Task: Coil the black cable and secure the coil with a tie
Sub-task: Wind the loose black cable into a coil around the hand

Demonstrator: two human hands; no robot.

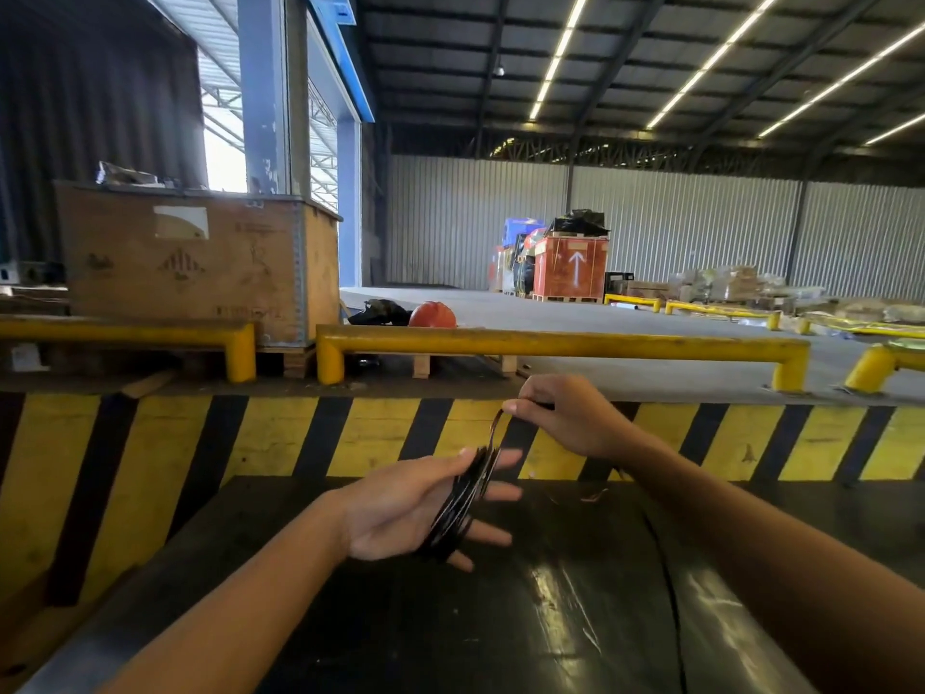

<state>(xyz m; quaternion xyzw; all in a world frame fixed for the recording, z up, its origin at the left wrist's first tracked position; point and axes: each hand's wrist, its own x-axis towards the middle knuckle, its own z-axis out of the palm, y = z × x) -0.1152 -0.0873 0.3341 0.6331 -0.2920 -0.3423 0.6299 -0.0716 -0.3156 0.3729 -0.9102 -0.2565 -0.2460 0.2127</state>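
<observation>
The black cable (458, 508) is wound in several loops around the spread fingers of my left hand (400, 508), palm up, at the middle of the view. A free length of the cable rises from the coil to my right hand (565, 418), which pinches it between thumb and fingers just above and to the right of the left hand. No tie is visible.
Below my hands lies a shiny black surface (575, 608). Behind them runs a yellow-and-black striped wall (280, 433) with yellow guard rails (550, 340) on top. A plywood crate (195, 263) stands at the left, an orange object (433, 314) behind the rail.
</observation>
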